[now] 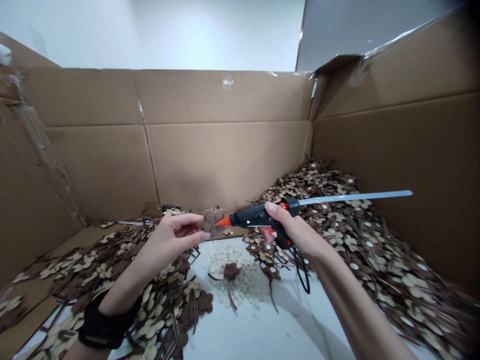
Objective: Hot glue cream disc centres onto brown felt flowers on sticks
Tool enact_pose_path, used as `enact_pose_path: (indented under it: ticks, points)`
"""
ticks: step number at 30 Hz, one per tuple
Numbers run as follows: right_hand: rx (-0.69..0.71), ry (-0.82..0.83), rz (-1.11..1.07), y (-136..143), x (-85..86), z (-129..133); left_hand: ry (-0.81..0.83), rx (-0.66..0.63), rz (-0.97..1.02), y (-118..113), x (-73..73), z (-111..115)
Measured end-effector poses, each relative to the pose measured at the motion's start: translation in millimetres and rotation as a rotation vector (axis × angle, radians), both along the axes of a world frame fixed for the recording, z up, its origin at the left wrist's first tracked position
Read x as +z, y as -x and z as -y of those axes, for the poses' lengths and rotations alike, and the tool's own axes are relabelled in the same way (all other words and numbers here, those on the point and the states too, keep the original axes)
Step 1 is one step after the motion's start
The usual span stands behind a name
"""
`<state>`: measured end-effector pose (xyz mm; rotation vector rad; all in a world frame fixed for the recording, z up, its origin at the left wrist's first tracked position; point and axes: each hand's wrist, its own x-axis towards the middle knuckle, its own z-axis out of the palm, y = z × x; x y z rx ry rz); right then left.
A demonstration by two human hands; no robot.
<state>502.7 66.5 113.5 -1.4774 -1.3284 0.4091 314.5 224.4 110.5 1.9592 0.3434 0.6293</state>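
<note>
My left hand (183, 231) pinches a brown flower cutout (210, 220) by its edge, with the petals facing me. In my right hand (288, 225) is a black and orange glue gun (251, 216), my fingers wrapped round its handle. Its orange nozzle meets the middle of the flower, or sits just in front of it; I cannot tell which. A long translucent glue stick (356, 196) sticks out of the back of the gun. Below the hands, many small white discs (240, 257) lie on a white board, with a brown flower (231, 270) on top.
Cardboard walls (225, 150) enclose the work area at the back and both sides. A large heap of brown and cream flowers (345, 235) rises on the right. Another pile (161, 300) spreads at left. The gun's black cord (303, 272) loops under my right hand.
</note>
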Motion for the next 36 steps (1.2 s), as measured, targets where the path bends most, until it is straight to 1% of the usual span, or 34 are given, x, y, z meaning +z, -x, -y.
enact_pose_path:
  ticks: [4,6,8,10,12,13,15,18,20,22,25,28,30,32,34,36]
  points:
    - [-0.066,0.024,0.064,1,-0.2,1,-0.004,0.005,0.004,0,-1.3,-2]
    - [-0.134,0.068,0.080,3,0.9,3,-0.005,0.009,0.005,0,-2.8,-4]
    - [-0.212,0.079,0.116,6,3.2,7,0.010,0.011,0.002,0,-4.6,-7]
    - [-0.275,0.023,0.178,9,5.8,9,0.049,0.001,-0.005,-1,-6.4,-9]
    - [-0.308,-0.067,0.195,13,7.1,8,0.095,-0.013,-0.010,-3,-7.7,-9]
    - [-0.299,-0.097,0.172,15,6.8,6,0.114,-0.016,-0.013,-4,-8.2,-9]
    - [-0.221,-0.099,0.082,17,3.9,-2,0.146,-0.020,-0.030,-5,-8.8,-6]
    - [-0.043,-0.023,-0.040,17,-5.0,-15,0.188,-0.053,-0.067,-7,-9.8,-1]
    - [0.030,0.012,-0.076,14,-11.2,-22,0.194,-0.086,-0.072,-8,-11.2,1]
    - [0.062,0.032,-0.066,12,-15.3,-25,0.192,-0.119,-0.063,-9,-13.1,2]
    - [0.065,0.065,-0.066,11,-16.8,-25,0.240,-0.148,-0.047,-12,-17.2,2]
    - [0.058,0.083,-0.184,11,-15.7,-23,0.270,-0.125,-0.011,-18,-24.4,-1]
    - [0.034,0.057,-0.330,12,-15.0,-24,0.220,-0.085,0.023,-24,-33.0,-6]
    - [0.001,-0.019,-0.491,11,-14.4,-26,0.099,-0.054,-0.011,-32,-46.4,-14]
    - [-0.019,-0.127,-0.600,9,-14.0,-28,-0.116,-0.043,-0.166,-39,-64.7,-24]
    - [-0.026,-0.226,-0.656,5,-13.7,-30,-0.333,-0.016,-0.342,-44,-86.2,-33]
